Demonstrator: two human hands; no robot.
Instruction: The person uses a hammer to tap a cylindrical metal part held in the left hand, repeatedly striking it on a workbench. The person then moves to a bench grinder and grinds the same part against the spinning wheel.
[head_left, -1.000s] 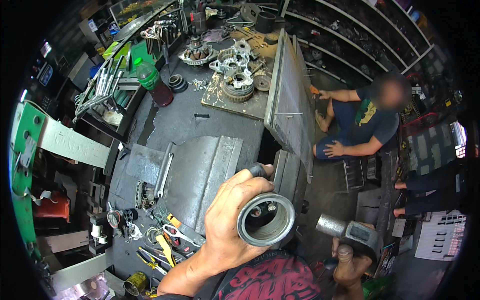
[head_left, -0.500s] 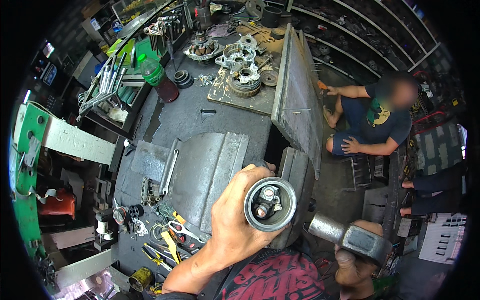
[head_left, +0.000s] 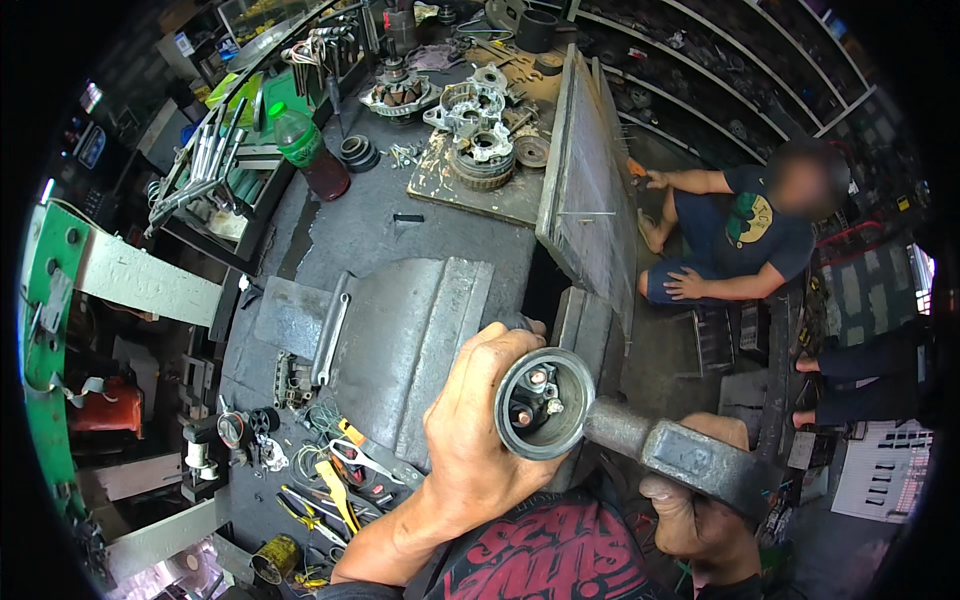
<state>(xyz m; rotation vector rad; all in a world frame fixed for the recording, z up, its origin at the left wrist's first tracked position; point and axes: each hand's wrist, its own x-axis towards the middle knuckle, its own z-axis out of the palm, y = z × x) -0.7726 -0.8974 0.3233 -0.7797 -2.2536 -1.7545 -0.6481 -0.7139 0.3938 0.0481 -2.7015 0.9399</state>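
While hands [head_left: 462,420] [head_left: 690,515] flank it, cylinder [head_left: 571,402], hammer [head_left: 690,456] alongside

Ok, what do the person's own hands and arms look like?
The left hand and right hand are both ungloved, with no rings visible. The left forearm is bare, without watch or band. Between the arms shows a black shirt with red print.

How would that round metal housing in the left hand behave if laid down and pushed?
The metal housing would probably roll, given its circular rim. It is likely stiff, as its wall looks metallic, and perhaps heavy, with metal studs visible inside.
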